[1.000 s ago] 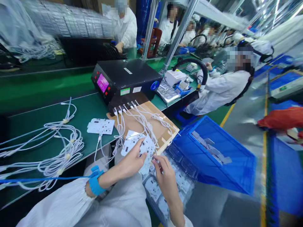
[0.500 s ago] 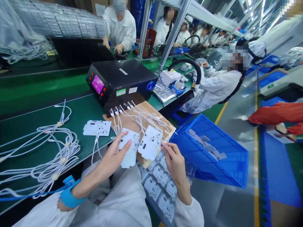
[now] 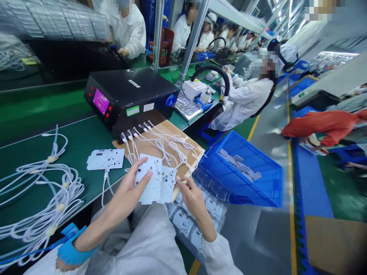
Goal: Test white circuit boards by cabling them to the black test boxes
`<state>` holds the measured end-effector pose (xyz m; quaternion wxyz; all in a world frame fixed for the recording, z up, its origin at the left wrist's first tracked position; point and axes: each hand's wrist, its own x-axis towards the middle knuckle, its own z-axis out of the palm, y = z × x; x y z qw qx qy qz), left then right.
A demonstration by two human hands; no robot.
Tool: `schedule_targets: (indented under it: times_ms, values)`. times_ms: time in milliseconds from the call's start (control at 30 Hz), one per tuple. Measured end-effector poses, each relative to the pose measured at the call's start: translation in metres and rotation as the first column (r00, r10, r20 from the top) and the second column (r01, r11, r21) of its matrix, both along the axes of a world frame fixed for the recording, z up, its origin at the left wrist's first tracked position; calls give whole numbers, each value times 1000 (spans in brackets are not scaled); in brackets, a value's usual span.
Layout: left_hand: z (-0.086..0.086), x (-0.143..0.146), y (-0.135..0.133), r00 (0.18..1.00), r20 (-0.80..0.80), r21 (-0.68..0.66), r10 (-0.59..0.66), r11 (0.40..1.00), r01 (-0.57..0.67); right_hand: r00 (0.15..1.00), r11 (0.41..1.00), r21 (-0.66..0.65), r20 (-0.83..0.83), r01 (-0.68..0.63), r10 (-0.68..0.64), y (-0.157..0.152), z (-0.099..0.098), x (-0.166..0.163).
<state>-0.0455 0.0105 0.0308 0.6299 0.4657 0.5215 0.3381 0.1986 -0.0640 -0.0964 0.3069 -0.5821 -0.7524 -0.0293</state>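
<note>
My left hand (image 3: pixel 130 191) rests with thumb and fingers on a white circuit board (image 3: pixel 149 183) at the bench edge, gripping it. A second white board (image 3: pixel 168 184) lies against its right side, and my right hand (image 3: pixel 191 194) pinches that board's right edge. Several white cables (image 3: pixel 160 143) run from a black tester box (image 3: pixel 129 97) with a pink screen across a cardboard sheet (image 3: pixel 177 139) to these boards. Another white board (image 3: pixel 105 159) lies flat on the green mat (image 3: pixel 83 139), plugged to a cable. A clear tray of boards (image 3: pixel 197 217) sits on my lap.
A bundle of white cables (image 3: pixel 43 191) lies on the left of the mat. A blue crate (image 3: pixel 243 172) stands on the floor to the right. A blue wrist strap (image 3: pixel 70 248) is on my left wrist. People in white coats work along the line behind and to the right.
My right hand brought its board down and left, so it now lies beside the board under my left hand. The view shifted right and downward.
</note>
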Motion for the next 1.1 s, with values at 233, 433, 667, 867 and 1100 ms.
schedule_targets:
  times_ms: [233,433,667,867,1100]
  values:
    - [-12,33,18,991,115,-25,-64,997,68,856,939,-227,-397,260,-333,21,3,45]
    - [-5,42,18,983,106,-52,-151,986,157,609,913,-404,-738,-53,-291,41,-5,74]
    - [-10,42,21,989,108,-50,-104,993,110,268,943,-305,-905,136,-331,67,23,82]
    - [-11,50,28,985,168,-118,28,993,-8,-41,978,-204,-979,51,-202,79,40,4]
    - [-10,52,33,967,212,-142,144,983,-115,-75,983,-182,-981,12,-181,71,53,-44]
